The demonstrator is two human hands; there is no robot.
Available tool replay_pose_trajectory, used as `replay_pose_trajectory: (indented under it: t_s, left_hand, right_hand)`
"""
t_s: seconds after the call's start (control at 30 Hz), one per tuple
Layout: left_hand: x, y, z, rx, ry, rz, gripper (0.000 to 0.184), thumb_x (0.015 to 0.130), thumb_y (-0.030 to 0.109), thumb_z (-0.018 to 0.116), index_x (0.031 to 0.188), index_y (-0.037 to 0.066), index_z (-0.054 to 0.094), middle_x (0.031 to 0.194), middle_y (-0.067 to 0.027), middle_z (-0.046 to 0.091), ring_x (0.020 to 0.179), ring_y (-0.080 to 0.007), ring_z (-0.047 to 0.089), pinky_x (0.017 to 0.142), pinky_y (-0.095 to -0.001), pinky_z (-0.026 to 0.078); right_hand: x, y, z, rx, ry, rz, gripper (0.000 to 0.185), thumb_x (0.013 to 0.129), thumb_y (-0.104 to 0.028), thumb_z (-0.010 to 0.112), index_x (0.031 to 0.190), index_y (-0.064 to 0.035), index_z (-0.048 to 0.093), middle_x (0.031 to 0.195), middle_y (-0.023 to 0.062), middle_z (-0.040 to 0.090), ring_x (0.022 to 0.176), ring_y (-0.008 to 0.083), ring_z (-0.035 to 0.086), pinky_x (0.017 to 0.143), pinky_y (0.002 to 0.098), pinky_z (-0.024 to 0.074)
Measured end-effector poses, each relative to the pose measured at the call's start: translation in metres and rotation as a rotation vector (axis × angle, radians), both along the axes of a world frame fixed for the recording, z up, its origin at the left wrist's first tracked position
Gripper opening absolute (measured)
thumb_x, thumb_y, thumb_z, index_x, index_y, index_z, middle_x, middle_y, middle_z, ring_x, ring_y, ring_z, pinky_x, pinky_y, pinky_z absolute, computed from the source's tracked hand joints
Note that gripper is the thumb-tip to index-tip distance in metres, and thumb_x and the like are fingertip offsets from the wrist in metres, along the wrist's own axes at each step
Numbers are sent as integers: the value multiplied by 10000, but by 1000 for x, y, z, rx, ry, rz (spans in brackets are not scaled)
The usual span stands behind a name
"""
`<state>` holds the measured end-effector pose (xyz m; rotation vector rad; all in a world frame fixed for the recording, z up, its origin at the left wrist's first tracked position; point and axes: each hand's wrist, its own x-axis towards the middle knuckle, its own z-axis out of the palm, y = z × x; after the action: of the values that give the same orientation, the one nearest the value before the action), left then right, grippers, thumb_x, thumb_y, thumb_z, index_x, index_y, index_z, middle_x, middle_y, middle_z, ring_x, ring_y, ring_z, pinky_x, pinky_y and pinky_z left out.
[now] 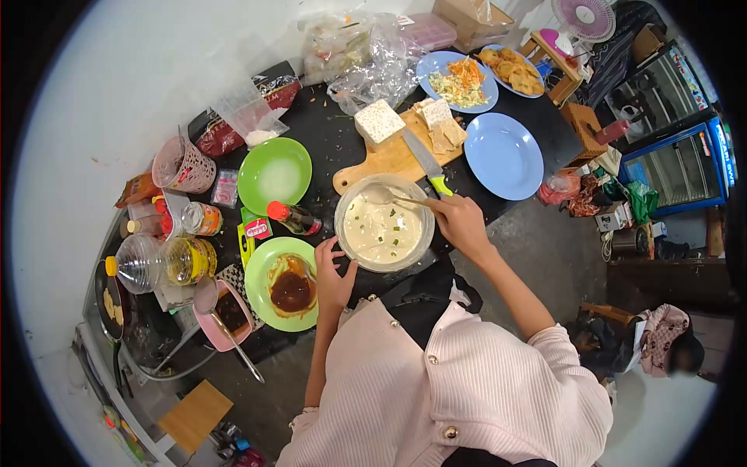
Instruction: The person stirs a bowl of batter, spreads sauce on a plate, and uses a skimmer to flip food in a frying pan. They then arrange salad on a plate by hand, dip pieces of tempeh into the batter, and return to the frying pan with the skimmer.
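Note:
A clear bowl (340, 233) of pale batter with green bits stands at the table's front edge. My right hand (461, 226) is closed around the handle of a spoon (401, 199), whose head dips into the batter near the far rim. At the bowl's left side lies my left hand (333, 274), fingers apart, with fingertips and thumb against the wall. Just behind the bowl is a wooden cutting board (354, 177) bearing a tempeh block (379, 123), tempeh slices (443, 128) and a knife (424, 156) with a green handle.
Right of the board is a blue plate (504, 156); behind it stand plates of shredded vegetables (463, 84) and fried food (513, 71). Left are a green plate (276, 171), a plate of dark sauce (292, 289), a sauce bottle (294, 219), oil bottles (167, 261) and a pan (110, 300).

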<state>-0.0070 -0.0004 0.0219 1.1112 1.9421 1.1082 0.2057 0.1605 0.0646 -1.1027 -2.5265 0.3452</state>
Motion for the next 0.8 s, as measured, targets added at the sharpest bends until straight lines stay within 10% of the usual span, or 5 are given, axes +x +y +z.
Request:
replay_pose_trajectory:
  t_s: [0.8]
  left_hand:
    - [-7, -1, -10, -20, -81, 26, 640, 697, 79, 676, 1259, 64, 370, 1221, -117, 370, 996, -217, 512, 810, -355, 437]
  right_hand:
    - [-11, 19, 2, 52, -16, 120, 198, 720, -119, 605, 904, -166, 660, 669, 10, 502, 681, 175, 520, 601, 306, 357]
